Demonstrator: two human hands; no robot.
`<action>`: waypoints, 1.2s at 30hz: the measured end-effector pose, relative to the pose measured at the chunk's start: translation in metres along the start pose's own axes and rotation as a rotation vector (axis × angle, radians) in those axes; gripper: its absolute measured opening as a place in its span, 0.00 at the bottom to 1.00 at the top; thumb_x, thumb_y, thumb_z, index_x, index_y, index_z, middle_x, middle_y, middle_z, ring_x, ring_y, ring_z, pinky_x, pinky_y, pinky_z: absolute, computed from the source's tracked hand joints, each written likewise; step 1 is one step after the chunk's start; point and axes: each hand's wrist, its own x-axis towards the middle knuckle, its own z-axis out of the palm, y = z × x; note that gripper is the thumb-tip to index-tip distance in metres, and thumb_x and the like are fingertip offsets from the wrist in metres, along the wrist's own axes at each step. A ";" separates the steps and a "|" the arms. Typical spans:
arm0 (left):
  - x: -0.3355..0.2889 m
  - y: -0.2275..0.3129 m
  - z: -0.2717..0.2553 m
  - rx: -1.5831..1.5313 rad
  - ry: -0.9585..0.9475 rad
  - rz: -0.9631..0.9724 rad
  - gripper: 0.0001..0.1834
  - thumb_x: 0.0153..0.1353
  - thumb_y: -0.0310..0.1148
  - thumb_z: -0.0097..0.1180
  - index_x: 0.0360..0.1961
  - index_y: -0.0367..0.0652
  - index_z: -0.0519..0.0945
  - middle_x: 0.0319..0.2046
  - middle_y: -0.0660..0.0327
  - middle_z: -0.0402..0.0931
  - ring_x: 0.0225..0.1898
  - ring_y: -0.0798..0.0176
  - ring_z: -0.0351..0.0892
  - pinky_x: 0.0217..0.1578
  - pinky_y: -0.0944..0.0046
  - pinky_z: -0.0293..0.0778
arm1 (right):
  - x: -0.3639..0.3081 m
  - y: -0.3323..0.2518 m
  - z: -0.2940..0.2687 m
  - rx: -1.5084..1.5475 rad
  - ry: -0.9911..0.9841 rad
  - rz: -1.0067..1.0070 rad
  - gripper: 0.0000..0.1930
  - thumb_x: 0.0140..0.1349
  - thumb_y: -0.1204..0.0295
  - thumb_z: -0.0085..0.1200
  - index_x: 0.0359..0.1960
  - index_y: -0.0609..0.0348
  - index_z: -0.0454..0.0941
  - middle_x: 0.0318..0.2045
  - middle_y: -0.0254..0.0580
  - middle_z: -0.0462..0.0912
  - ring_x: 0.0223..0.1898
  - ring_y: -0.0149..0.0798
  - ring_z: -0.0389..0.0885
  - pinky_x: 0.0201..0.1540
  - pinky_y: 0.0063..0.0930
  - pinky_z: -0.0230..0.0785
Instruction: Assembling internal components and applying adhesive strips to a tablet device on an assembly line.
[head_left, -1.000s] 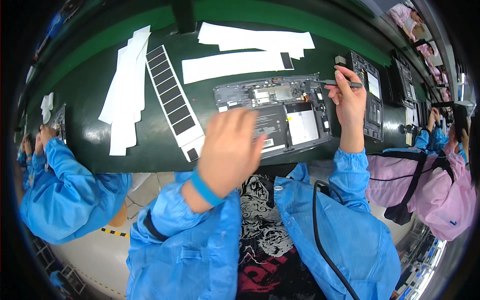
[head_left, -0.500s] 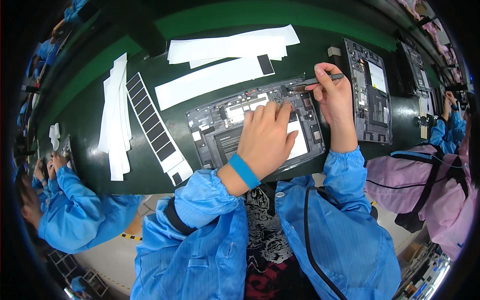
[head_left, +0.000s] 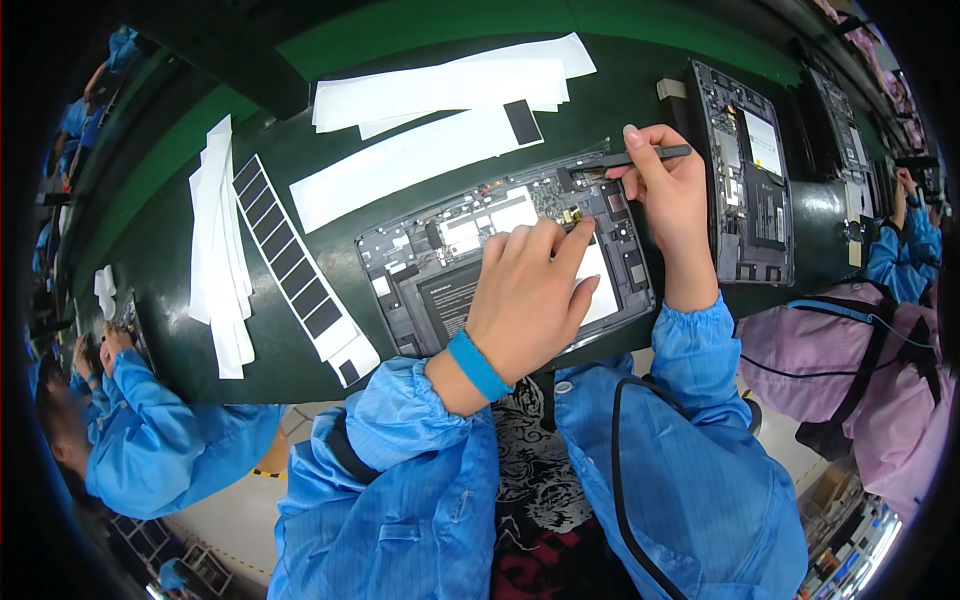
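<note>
An opened tablet-like device (head_left: pixel 400 240) lies on the bench before me, its circuit boards and dark battery bared. Across its middle rests my left hand (head_left: pixel 530 285), a blue band at the wrist. The fingers are stretched out, with the index fingertip beside a small yellowish part (head_left: pixel 572 215) on the board. My right hand (head_left: pixel 665 190) is closed on dark tweezers (head_left: pixel 650 156) over the device's upper right corner. The tweezers' tips point left, low over the board; whether they grip anything is too small to tell.
White paper strips (head_left: pixel 440 90) lie beyond the device, more strips (head_left: pixel 218 250) to its left. Near these is a sheet of black rectangular stickers (head_left: pixel 290 255). A second opened device (head_left: pixel 745 180) sits at right. A person in blue (head_left: pixel 180 430) works at left.
My left hand has drawn back slightly, and the yellowish part by its index finger now shows. The tweezers remain over the same corner. The whole view has shifted a little.
</note>
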 end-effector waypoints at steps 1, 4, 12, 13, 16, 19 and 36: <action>0.000 0.000 0.000 0.000 0.000 -0.003 0.25 0.58 0.35 0.59 0.57 0.39 0.73 0.35 0.57 0.70 0.39 0.54 0.70 0.44 0.56 0.63 | 0.000 0.000 0.001 -0.002 -0.005 0.018 0.12 0.65 0.67 0.59 0.31 0.62 0.75 0.16 0.30 0.73 0.17 0.22 0.71 0.27 0.17 0.71; -0.001 -0.001 0.000 -0.002 0.010 -0.001 0.25 0.58 0.35 0.59 0.57 0.39 0.73 0.35 0.57 0.70 0.39 0.54 0.70 0.44 0.56 0.62 | 0.000 0.003 0.001 0.028 -0.009 0.003 0.11 0.65 0.68 0.59 0.31 0.63 0.75 0.16 0.31 0.74 0.17 0.23 0.73 0.25 0.16 0.69; -0.001 0.000 0.000 -0.005 0.017 0.000 0.26 0.59 0.35 0.59 0.58 0.38 0.73 0.36 0.57 0.70 0.40 0.54 0.70 0.44 0.56 0.62 | 0.000 0.004 0.000 0.039 0.022 0.067 0.11 0.65 0.70 0.59 0.39 0.69 0.79 0.16 0.34 0.76 0.18 0.25 0.77 0.18 0.17 0.64; -0.001 0.000 0.000 -0.005 0.008 -0.005 0.26 0.59 0.35 0.59 0.58 0.39 0.73 0.36 0.57 0.70 0.40 0.54 0.70 0.44 0.56 0.63 | 0.000 0.004 0.001 0.037 0.025 0.070 0.12 0.65 0.71 0.58 0.41 0.70 0.79 0.15 0.35 0.76 0.17 0.25 0.77 0.17 0.17 0.64; -0.001 -0.002 0.000 -0.007 0.011 -0.003 0.26 0.59 0.35 0.59 0.58 0.39 0.73 0.36 0.57 0.70 0.40 0.54 0.70 0.44 0.56 0.62 | -0.003 0.000 0.005 0.050 0.060 0.065 0.12 0.65 0.71 0.58 0.41 0.71 0.80 0.14 0.35 0.75 0.15 0.25 0.74 0.16 0.17 0.63; -0.002 -0.002 0.000 -0.010 0.021 0.003 0.26 0.59 0.35 0.59 0.58 0.39 0.73 0.36 0.57 0.70 0.40 0.54 0.70 0.44 0.56 0.62 | -0.002 0.001 0.004 0.126 0.085 0.004 0.12 0.65 0.71 0.57 0.41 0.72 0.80 0.13 0.36 0.75 0.12 0.25 0.71 0.14 0.18 0.60; -0.002 -0.002 0.001 -0.016 0.016 0.002 0.26 0.59 0.35 0.59 0.58 0.39 0.73 0.36 0.58 0.70 0.40 0.55 0.70 0.44 0.56 0.62 | -0.016 -0.004 0.007 0.099 0.007 0.113 0.12 0.65 0.71 0.58 0.39 0.73 0.79 0.14 0.40 0.75 0.11 0.25 0.68 0.14 0.16 0.58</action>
